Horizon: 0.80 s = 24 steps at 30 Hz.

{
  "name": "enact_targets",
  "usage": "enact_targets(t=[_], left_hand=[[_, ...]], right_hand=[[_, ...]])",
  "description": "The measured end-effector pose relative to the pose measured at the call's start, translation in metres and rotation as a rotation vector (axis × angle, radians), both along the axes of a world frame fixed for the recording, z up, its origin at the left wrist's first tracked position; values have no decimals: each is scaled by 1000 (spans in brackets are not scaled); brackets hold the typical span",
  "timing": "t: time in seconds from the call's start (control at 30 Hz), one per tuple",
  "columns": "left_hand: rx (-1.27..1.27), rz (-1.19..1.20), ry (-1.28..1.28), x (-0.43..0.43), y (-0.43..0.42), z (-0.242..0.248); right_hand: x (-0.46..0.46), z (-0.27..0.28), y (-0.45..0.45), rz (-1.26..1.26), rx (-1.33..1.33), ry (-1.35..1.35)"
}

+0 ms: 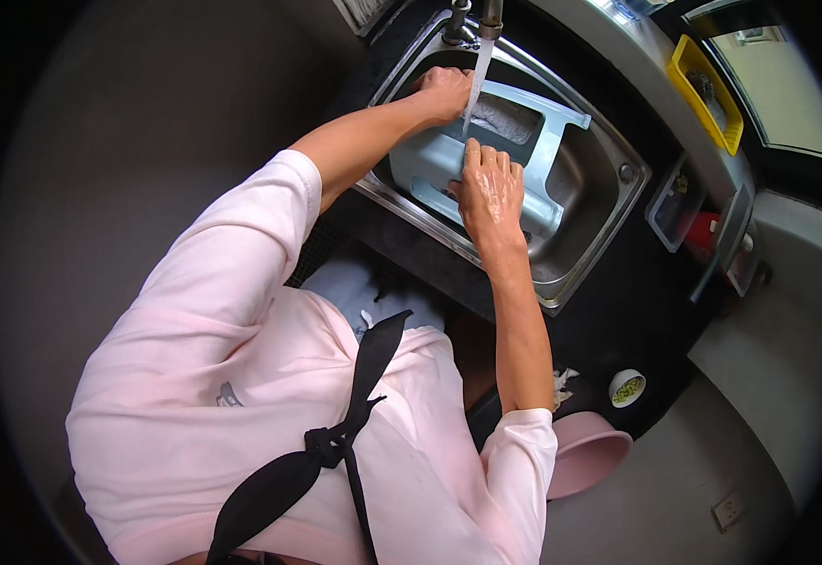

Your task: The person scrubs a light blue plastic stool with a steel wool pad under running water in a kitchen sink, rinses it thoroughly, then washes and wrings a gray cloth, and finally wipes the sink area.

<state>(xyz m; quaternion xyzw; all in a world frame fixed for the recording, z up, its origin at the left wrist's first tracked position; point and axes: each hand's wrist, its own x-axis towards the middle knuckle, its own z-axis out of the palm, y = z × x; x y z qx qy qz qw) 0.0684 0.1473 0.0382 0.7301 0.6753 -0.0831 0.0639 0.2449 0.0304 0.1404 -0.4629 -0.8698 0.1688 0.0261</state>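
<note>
A light-blue plastic frame (pixel 549 152), possibly a small stool or rack, lies tilted in the stainless steel sink (pixel 584 233). My right hand (pixel 492 185) grips its near panel, with the fingers over the top and the thumb at the lower side; the skin is wet. My left hand (pixel 446 93) is curled at the frame's far left part. Its fingertips are hidden, so what it holds cannot be made out. From the faucet (pixel 491 27) a stream of water (pixel 480 78) falls between my hands onto the frame. Whitish suds show through the frame's opening.
A yellow plastic basket (pixel 706 95) with scourers sits on the ledge at right. Below it, a clear plastic container (pixel 676 205) stands by a grey-bladed cleaver-like tool (pixel 725 240). A white bowl of chopped greens (pixel 626 388) and a pink basin (pixel 591 452) are nearer my right elbow.
</note>
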Motion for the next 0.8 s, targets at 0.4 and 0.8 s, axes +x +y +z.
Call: enact_targets(t=[0.4,0.8], left_hand=[[-172,425,-636,-56,-45,-35],[-273,436,-834,-76,-72,-72]], right_hand=[[-76,32,29,327,117,-306],[-100,46,69,437,-75,-368]])
